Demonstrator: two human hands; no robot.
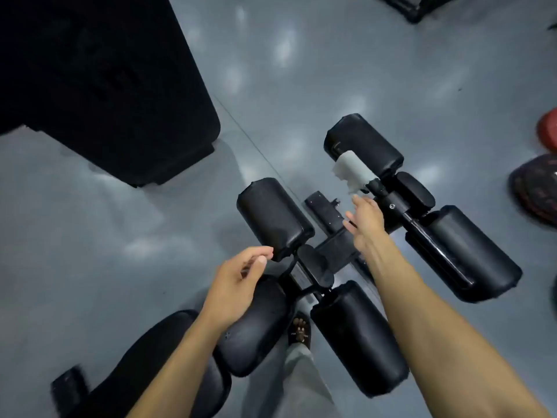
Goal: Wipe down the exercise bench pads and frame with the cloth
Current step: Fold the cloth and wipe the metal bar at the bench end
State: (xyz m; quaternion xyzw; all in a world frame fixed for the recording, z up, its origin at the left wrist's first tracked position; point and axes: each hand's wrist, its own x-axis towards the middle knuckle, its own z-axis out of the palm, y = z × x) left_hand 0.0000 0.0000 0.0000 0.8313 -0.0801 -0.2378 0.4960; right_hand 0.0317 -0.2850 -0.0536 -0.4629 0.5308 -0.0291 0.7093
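Cloth (351, 173), a pale grey crumpled rag, lies draped over the inner end of the far black cylindrical roller pad (363, 144) of the exercise bench, where that pad meets the black metal frame bar (391, 203). Just below the cloth, the right hand (366, 221) reaches toward it with fingers straight and loosely spread, its fingertips close to the cloth's lower edge but holding nothing; contact cannot be told. Well below and left of the cloth, the left hand (238, 282) hovers beside another black padded roller (272, 217), fingers relaxed and slightly curled, thumb near the forefinger, gripping nothing. Further padded rollers sit below the cloth along the frame. A sandalled foot (300, 330) stands on the glossy grey floor (135, 236) beneath the frame.
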